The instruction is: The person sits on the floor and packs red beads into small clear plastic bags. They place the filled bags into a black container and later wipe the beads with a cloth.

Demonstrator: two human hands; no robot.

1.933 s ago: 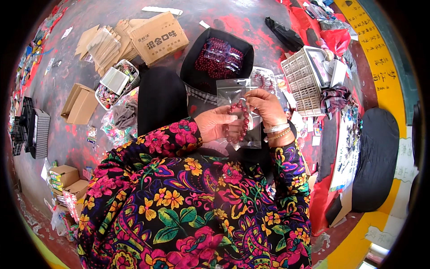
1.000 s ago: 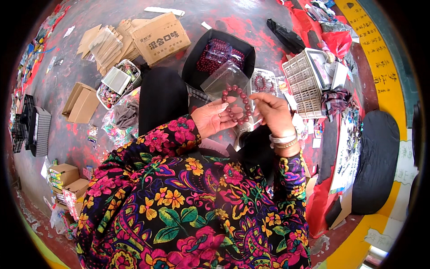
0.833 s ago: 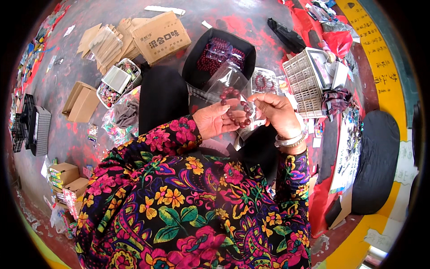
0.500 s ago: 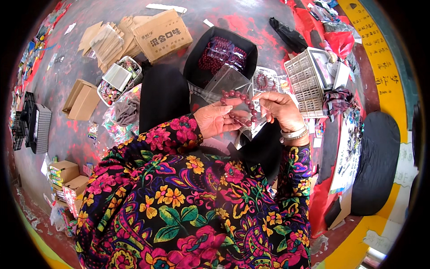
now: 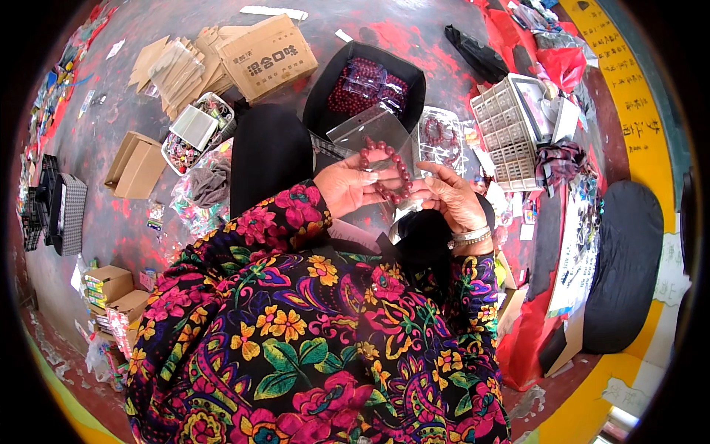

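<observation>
On the left side, an open cardboard box point(image 5: 135, 164) and a bigger brown carton point(image 5: 266, 58) stand on the floor, well apart from the hands, perhaps so that the working place before the body has more room. Next comes the left hand point(image 5: 347, 189), half open and palm upward: its fingers stretch behind the red beaded bracelet point(image 5: 405, 180) and its thumb lies over it, so the bracelet is held lightly between them, above the lap. I think this hand makes a support, which keeps the loop round and wide. A clear bag point(image 5: 357, 133) spreads flat at the bracelet; whether the beads are inside it or only against it, I cannot tell. Just beyond is a black box point(image 5: 315, 109) with many dark red beads point(image 5: 353, 98), probably put there for easy reach. The right hand point(image 5: 457, 204) is near the left one but apart from it, with index finger raised and the other fingertips at the bag's edge; whether they pinch it, I cannot tell. Further right stand a white tray point(image 5: 447, 117) and a white crate point(image 5: 503, 137), side by side.
</observation>
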